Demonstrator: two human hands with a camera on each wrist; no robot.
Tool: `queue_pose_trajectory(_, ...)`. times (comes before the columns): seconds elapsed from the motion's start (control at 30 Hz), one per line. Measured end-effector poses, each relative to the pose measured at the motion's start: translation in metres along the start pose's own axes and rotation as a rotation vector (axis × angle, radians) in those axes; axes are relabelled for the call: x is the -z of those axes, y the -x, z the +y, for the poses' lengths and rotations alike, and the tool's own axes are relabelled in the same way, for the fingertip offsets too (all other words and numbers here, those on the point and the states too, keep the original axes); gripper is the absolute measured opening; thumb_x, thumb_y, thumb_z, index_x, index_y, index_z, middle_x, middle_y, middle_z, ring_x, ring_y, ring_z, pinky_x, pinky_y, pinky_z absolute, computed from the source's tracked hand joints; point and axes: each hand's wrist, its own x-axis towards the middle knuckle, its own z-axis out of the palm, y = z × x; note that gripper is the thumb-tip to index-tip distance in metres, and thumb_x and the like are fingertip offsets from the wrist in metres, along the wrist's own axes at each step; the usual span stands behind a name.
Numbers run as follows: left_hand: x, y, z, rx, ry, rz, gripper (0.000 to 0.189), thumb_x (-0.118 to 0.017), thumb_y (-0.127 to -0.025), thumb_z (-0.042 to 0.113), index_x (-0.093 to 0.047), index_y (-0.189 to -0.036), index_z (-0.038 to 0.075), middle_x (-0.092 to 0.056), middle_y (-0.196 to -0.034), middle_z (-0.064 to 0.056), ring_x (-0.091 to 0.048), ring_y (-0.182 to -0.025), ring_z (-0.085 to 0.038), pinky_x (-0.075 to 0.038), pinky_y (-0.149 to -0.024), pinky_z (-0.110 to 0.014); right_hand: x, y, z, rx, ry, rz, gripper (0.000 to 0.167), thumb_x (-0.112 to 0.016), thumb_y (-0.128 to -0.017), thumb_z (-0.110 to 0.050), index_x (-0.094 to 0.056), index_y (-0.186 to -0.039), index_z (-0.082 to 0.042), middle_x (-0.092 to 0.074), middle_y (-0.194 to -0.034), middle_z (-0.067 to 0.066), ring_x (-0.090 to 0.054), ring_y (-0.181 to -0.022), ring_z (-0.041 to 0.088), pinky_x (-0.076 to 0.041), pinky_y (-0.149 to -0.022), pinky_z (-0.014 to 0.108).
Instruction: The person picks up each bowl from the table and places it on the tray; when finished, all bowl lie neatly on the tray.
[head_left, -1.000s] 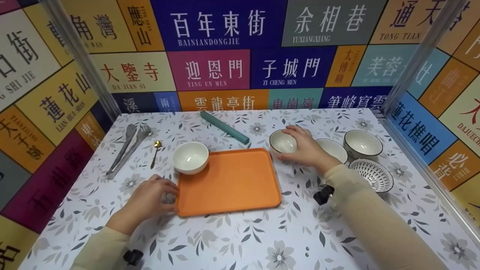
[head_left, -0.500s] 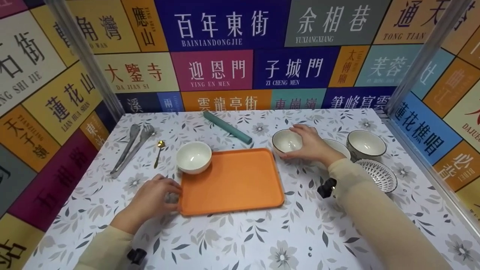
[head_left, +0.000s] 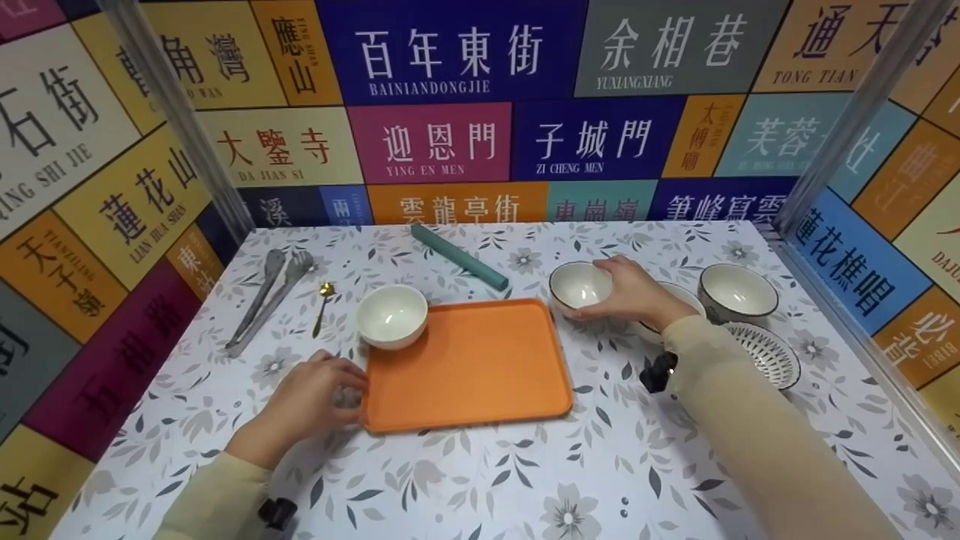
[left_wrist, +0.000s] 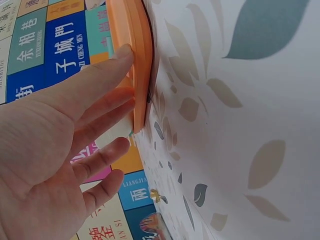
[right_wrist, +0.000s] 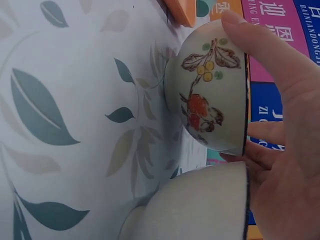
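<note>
Painted bowl (right_wrist: 212, 100) grasped by right fingers (right_wrist: 266, 131), left fingers (left_wrist: 102, 121) loose against tray (head_left: 469, 367), neighbouring bowl (head_left: 685, 295) part-hidden

Table (head_left: 427, 487): white surface, grey leaf and flower print. Orange tray (head_left: 480, 382) flat on it, landmark. White bowl (head_left: 391, 319) upright, overlapping tray's far-left corner. Teal rod (head_left: 459, 257) beyond tray, slanting. Gold spoon (head_left: 322, 309) left of tray; grey tongs (head_left: 266, 304) farther left. Right of tray: painted bowl (head_left: 577, 289), near far corner, table contact unclear; then plain bowl (right_wrist: 200, 205), part-hidden; farthest from tray, dark-rimmed bowl (head_left: 739, 291) and streak-patterned bowl (head_left: 769, 360).
</note>
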Motion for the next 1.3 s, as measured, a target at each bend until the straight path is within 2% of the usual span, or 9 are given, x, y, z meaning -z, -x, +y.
queue_pose_trajectory(0.2,-0.002,0.0,-0.001,-0.01,-0.011,0.024,0.039,-0.094,-0.071,0.032,-0.082,-0.105,0.018,-0.075,-0.116,0.004,-0.058,-0.104,-0.019,-0.049,-0.087,-0.042,0.0,0.001,0.0,-0.019,-0.023,0.032,0.122,-0.096,-0.06,-0.057,-0.044,-0.152,0.002,-0.043,-0.154,0.025,-0.043,-0.141,0.043,-0.034,-0.119,0.058)
queue_pose_trajectory(0.4,-0.004,0.0,-0.002,0.003,0.002,0.009,0.04,-0.094,-0.071,0.034,-0.082,-0.106,0.018,-0.075,-0.117,0.004,-0.058,-0.104,-0.019,-0.048,-0.087,-0.042,-0.003,0.004,0.002,-0.013,-0.006,0.082,0.122,-0.097,-0.058,-0.056,-0.044,-0.152,0.001,-0.039,-0.158,0.026,-0.037,-0.146,0.045,-0.031,-0.121,0.061)
queue_pose_trajectory(0.7,-0.003,0.001,-0.002,-0.006,0.005,0.011,0.038,-0.093,-0.072,0.031,-0.082,-0.107,0.018,-0.075,-0.116,0.003,-0.058,-0.104,-0.02,-0.049,-0.087,-0.043,-0.007,0.017,-0.011,0.024,-0.003,0.129,0.122,-0.097,-0.057,-0.057,-0.045,-0.154,-0.004,-0.044,-0.154,0.02,-0.041,-0.142,0.041,-0.035,-0.118,0.06)
queue_pose_trajectory(1.03,-0.003,0.001,-0.002,-0.024,0.01,0.012,0.036,-0.092,-0.074,0.028,-0.082,-0.107,0.016,-0.076,-0.115,0.003,-0.057,-0.102,-0.02,-0.048,-0.084,-0.042,-0.017,0.037,-0.029,0.074,-0.06,0.125,0.122,-0.097,-0.054,-0.059,-0.046,-0.154,-0.009,-0.045,-0.154,0.014,-0.041,-0.144,0.038,-0.035,-0.118,0.061)
queue_pose_trajectory(1.3,-0.001,0.0,-0.003,0.025,0.046,-0.025,0.035,-0.092,-0.075,0.029,-0.082,-0.108,0.019,-0.075,-0.116,0.005,-0.057,-0.103,-0.018,-0.048,-0.086,-0.04,-0.031,0.054,-0.058,0.117,-0.076,0.087,0.121,-0.097,-0.054,-0.057,-0.047,-0.154,-0.012,-0.045,-0.153,0.013,-0.041,-0.143,0.037,-0.037,-0.117,0.061)
